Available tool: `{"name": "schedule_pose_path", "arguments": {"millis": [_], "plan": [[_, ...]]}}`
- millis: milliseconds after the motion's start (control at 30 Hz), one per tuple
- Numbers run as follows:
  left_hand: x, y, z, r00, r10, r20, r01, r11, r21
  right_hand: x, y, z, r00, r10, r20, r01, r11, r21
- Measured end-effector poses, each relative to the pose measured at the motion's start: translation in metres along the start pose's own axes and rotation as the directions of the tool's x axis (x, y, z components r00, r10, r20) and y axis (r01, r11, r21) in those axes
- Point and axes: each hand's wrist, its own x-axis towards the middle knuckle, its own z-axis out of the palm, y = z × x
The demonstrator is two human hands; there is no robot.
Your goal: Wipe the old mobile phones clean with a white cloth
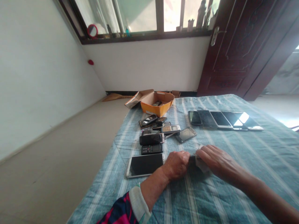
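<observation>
Work judged partway: 5 phones (220, 119) laid in overlapping row at far right, older keypad phones (151, 149) remaining in loose cluster at left. Dark object (192, 159), probably phone, held near centre, right of white smartphone (146, 165). Left end gripped by closed fingers of left hand (177, 164); pale cloth (202, 165) held at right end by fingers of right hand (213, 157). Long axis apparently left-right; facing hidden, cannot be told.

Head-worn camera faces forward and down. Left hand (177, 165) and right hand (216, 159) appear near; door (233, 56) stands well beyond.
</observation>
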Motion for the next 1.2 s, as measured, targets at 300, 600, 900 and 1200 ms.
{"name": "schedule_pose_path", "arguments": {"millis": [300, 600, 900, 1200], "plan": [[0.000, -0.001, 0.000, 1.000, -0.006, 0.005, 0.006, 1.000, 0.008, -0.031, 0.028, -0.006, 0.995, 0.099, -0.002, -0.099, 0.995, 0.021], [0.000, -0.001, 0.000, 1.000, -0.023, -0.003, 0.023, 1.000, 0.005, -0.048, 0.033, -0.014, 0.979, 0.205, 0.016, -0.205, 0.968, 0.145], [0.000, -0.002, 0.000, 0.999, -0.027, -0.029, 0.026, 0.999, -0.041, -0.051, 0.035, -0.002, 0.954, 0.299, -0.037, -0.275, 0.914, 0.297], [-0.002, -0.001, -0.002, 0.974, -0.028, -0.224, -0.005, 0.989, -0.145, -0.053, 0.035, 0.003, 0.945, 0.321, -0.062, -0.286, 0.903, 0.320]]}}
